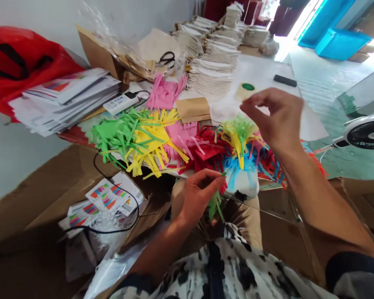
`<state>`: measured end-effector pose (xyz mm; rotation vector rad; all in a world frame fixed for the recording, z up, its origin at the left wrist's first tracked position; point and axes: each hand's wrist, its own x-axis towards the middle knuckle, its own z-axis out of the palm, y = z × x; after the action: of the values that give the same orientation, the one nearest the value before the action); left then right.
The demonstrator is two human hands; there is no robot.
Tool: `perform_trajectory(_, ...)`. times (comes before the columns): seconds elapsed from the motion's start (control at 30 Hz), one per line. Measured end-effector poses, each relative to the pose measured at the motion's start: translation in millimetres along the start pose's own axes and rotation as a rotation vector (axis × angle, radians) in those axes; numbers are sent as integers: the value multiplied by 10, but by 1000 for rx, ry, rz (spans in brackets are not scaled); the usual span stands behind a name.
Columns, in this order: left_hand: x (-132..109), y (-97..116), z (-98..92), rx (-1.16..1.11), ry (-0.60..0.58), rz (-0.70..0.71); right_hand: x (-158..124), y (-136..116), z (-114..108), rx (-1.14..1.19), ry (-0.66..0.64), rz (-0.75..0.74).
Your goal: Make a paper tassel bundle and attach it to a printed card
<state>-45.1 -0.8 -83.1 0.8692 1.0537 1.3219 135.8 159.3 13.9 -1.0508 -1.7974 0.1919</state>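
Low over my lap, my left hand [202, 191] pinches a strip of green fringed paper [216, 204] between thumb and fingertips, the fringe hanging down. My right hand [277, 114] is raised over the table with thumb and forefinger pressed together; whatever they hold, if anything, is too small to make out. Below and left of it stands a tuft of green and yellow paper strips [241, 135], above light blue fringe [241, 170]. Red fringed paper [207, 145], pink fringe [182, 135], yellow fringe [154, 143] and green fringe [116, 133] lie along the table's front edge.
A tape roll [248, 87] and a black bar-shaped object [285, 80] lie on white paper. Behind are stacked bundles [213, 62] and scissors [166, 59]. Printed sheets [71, 97] sit left, a fan [367, 135] right. An open cardboard box [40, 187] holds printed cards [107, 195].
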Motion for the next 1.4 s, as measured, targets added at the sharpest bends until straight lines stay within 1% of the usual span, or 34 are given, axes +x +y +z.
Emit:
perform_trajectory(0.07, -36, 41, 77, 33, -5, 54, -517, -257, -197, 95, 19, 112)
perform_trajectory(0.13, -86, 70, 165, 86, -33, 95, -1010, -432, -305, 232, -10, 278)
perform_trajectory(0.17, -114, 78, 210, 105, -53, 106, -1217, -482, -333, 320, -35, 339)
perform_trajectory(0.23, -168, 81, 298, 119, -92, 109, -1520, -522, -359, 452, -52, 430)
perform_trajectory(0.3, -214, 69, 376, 121, -124, 113, -1681, -518, -381, 527, -31, 467)
perform_trajectory(0.43, -276, 47, 477, 143, -158, 146, -1757, -517, -477, 529, 12, 467)
perform_trajectory(0.6, -315, 51, 529, 196, -208, 202, -1793, -555, -600, 481, 22, 428)
perform_trajectory(0.73, -338, 63, 553, 205, -241, 230, -1844, -553, -623, 495, 68, 350)
perform_trajectory(0.87, -364, 75, 570, 197, -261, 236, -1881, -549, -627, 509, 98, 308)
perform_trajectory(1.0, -379, 63, 575, 236, -268, 263, -1907, -552, -649, 440, 126, 263)
perform_trajectory(1.1, -377, 31, 570, 286, -269, 324, -1930, -534, -663, 448, 90, 287)
perform_trajectory(1.2, -370, 0, 566, 311, -275, 398, -1964, -494, -669, 525, 38, 362)
perform_trajectory(1.3, -366, -14, 569, 331, -272, 433, -1995, -458, -677, 552, 22, 436)
perform_trajectory(1.4, -360, -21, 576, 363, -261, 494, -2002, -445, -692, 544, -5, 430)
